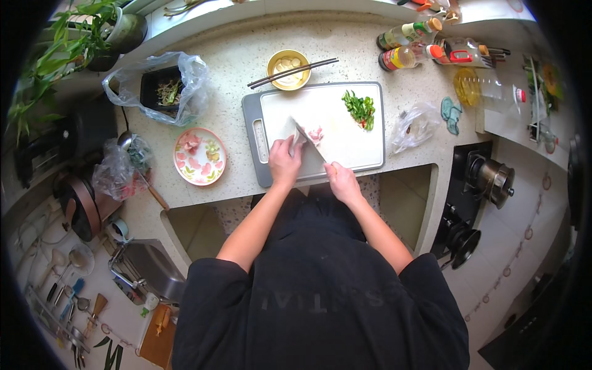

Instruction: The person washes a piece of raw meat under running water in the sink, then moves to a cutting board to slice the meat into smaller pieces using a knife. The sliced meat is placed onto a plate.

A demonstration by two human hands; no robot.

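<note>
A white cutting board with a grey rim point(342, 157) lies on the speckled counter before me. My right hand point(343, 181) grips the handle of a kitchen knife point(311, 140), whose blade slants up and left over the board. Close to the blade's left side, my left hand point(284, 162) has its fingers bent at the blade; whether they hold anything is hidden. Small pieces of pink raw meat point(316, 134) lie just right of the blade. Chopped green peppers point(359, 109) with a few red bits form a pile at the board's upper right.
Left of the board stands a patterned plate point(200, 178) with raw meat. Chopsticks point(296, 72) rest across a yellow bowl point(306, 56) of pale slices behind it. A plastic bag point(196, 88) holds a black tray. Bottles point(407, 34) stand back right; a cooking pot point(497, 182) is far right.
</note>
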